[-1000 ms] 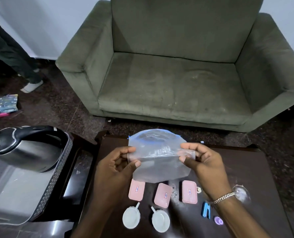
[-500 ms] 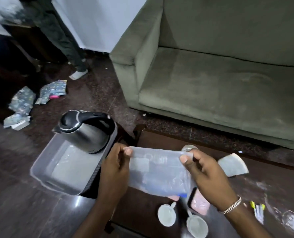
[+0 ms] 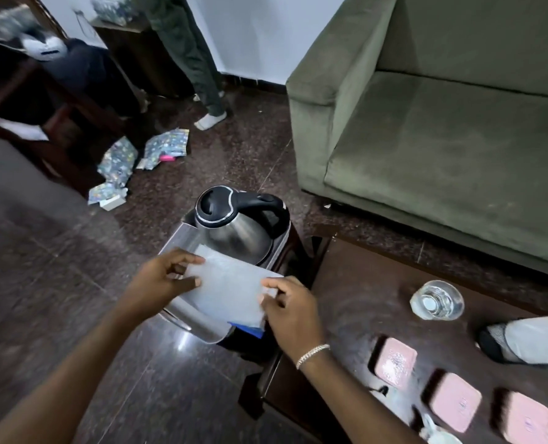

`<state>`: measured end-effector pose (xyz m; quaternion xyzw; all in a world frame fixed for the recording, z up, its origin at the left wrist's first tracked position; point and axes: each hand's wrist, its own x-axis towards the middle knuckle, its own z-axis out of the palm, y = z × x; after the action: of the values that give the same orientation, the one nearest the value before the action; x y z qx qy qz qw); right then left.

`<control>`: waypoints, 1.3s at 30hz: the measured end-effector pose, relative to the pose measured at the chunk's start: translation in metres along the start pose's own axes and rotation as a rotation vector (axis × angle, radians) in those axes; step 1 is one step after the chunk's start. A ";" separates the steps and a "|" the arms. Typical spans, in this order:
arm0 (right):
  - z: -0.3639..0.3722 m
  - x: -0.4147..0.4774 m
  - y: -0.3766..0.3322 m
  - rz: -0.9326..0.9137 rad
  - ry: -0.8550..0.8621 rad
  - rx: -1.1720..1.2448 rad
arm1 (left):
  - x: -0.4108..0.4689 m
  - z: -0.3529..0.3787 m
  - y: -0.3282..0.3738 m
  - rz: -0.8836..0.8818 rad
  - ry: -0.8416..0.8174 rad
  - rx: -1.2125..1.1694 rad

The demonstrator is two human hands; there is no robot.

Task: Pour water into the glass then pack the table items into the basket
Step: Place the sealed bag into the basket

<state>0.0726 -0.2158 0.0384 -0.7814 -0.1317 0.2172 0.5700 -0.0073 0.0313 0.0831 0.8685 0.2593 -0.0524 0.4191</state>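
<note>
Pinching a thin translucent plastic bag [image 3: 227, 291] by its two ends, my left hand [image 3: 162, 277] and right hand [image 3: 293, 310] hold it over the grey basket [image 3: 202, 328], which sits left of the bench [image 3: 356, 315]. It looks light, limp and slippery, so edge pinches suit it. The kettle [image 3: 234, 229] fills the basket's far end; the near end lies open.

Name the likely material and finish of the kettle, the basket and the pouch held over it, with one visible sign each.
Kettle: probably brushed stainless steel, showing soft grey reflections, with a glossy black plastic lid and handle.
Basket: likely grey plastic with smooth, slightly shiny walls.
Pouch: seemingly thin, frosted, translucent plastic film that bends between both hands.
</note>
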 end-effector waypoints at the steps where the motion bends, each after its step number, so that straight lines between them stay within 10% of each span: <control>1: 0.015 0.003 0.001 0.018 -0.062 -0.008 | 0.007 -0.007 -0.013 0.015 -0.003 0.078; 11: 0.110 0.021 -0.006 0.154 -0.353 -0.446 | 0.044 0.005 -0.098 -0.067 -0.135 0.595; 18: 0.130 0.028 0.001 -0.151 -0.362 -1.040 | 0.041 0.024 -0.118 -0.038 -0.026 0.982; 27: 0.140 0.032 0.018 -0.238 -0.595 -1.148 | 0.038 0.034 -0.106 -0.156 -0.236 0.857; 39: -0.030 -0.030 0.059 -0.238 0.008 -0.649 | -0.025 0.101 0.005 0.244 0.285 0.379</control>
<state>0.0584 -0.2731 -0.0044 -0.9020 -0.2820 0.0931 0.3134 -0.0138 -0.0572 0.0294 0.9550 0.1947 0.0738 0.2114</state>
